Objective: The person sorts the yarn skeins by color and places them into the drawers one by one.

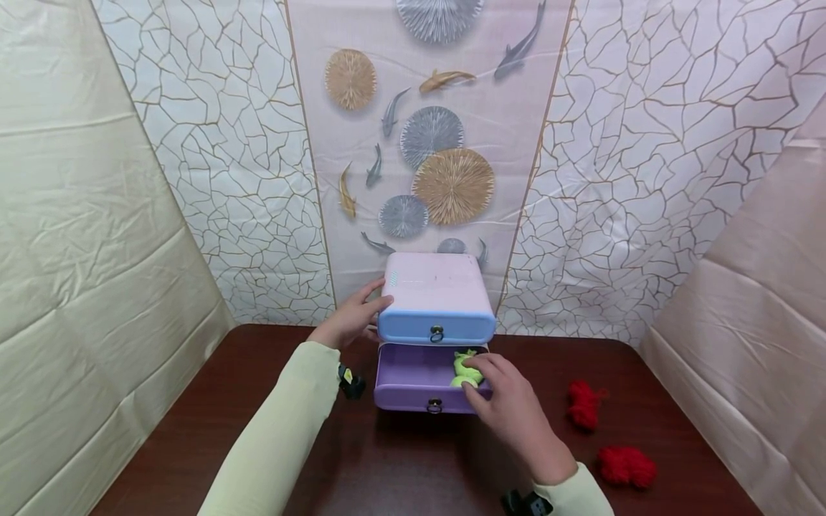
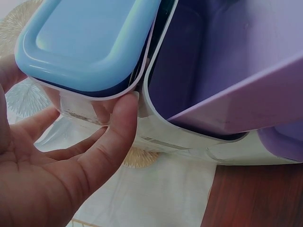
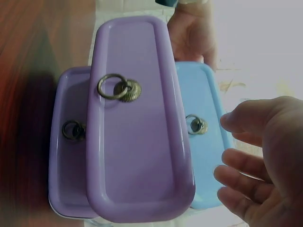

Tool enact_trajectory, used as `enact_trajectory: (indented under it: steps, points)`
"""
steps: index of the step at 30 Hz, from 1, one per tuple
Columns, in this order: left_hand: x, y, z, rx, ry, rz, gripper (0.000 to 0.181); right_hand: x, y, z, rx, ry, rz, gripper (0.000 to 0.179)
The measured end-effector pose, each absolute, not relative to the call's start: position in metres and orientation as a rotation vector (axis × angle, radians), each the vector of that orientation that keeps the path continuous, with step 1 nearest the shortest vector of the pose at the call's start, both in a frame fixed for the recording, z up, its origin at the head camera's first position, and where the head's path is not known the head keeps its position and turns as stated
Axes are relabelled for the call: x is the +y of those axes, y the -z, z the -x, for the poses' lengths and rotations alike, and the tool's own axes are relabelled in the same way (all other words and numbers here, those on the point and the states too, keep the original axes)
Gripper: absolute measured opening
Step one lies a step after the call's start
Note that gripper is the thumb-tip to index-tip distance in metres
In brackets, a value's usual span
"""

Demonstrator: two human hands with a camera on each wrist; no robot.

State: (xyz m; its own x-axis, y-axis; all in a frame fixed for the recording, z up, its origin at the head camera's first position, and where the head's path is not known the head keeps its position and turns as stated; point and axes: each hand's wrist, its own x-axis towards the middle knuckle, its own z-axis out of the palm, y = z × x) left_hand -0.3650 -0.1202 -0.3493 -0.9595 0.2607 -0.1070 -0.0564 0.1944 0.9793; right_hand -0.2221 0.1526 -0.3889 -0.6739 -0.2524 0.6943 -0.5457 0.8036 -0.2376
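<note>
A small drawer cabinet [image 1: 439,283] with a pale pink top stands at the back of the table. Its blue upper drawer [image 1: 413,326] is closed, while the purple drawer [image 1: 403,398] below is pulled out. Lime-green yarn [image 1: 466,367] lies at the right side inside the purple drawer. My right hand [image 1: 516,412] is over that side, thumb and fingertips right at the yarn in the head view; in the right wrist view its fingers are loosely bent and apart, nothing between them. My left hand [image 1: 351,315] rests spread against the cabinet's left side, thumb [image 2: 124,120] near the blue drawer's edge.
Two red yarn bundles, a farther one [image 1: 584,405] and a nearer one [image 1: 626,467], lie on the brown table [image 1: 413,466] at the right. Another purple drawer [image 3: 71,156] sits beneath the pulled-out one. A patterned cloth [image 1: 219,165] hangs behind.
</note>
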Motion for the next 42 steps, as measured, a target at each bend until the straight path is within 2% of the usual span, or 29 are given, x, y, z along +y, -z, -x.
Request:
enact_trajectory:
  steps: [11,42]
  points:
    - [-0.121,0.35,0.364,2.219,-1.841,-0.198,0.064,0.145,0.395,0.213,-2.267,-0.52,-0.737,0.03]
    - [-0.122,0.348,0.362,2.185,-1.862,-0.22,0.064,0.126,0.417,0.205,-2.588,-0.462,-0.831,0.027]
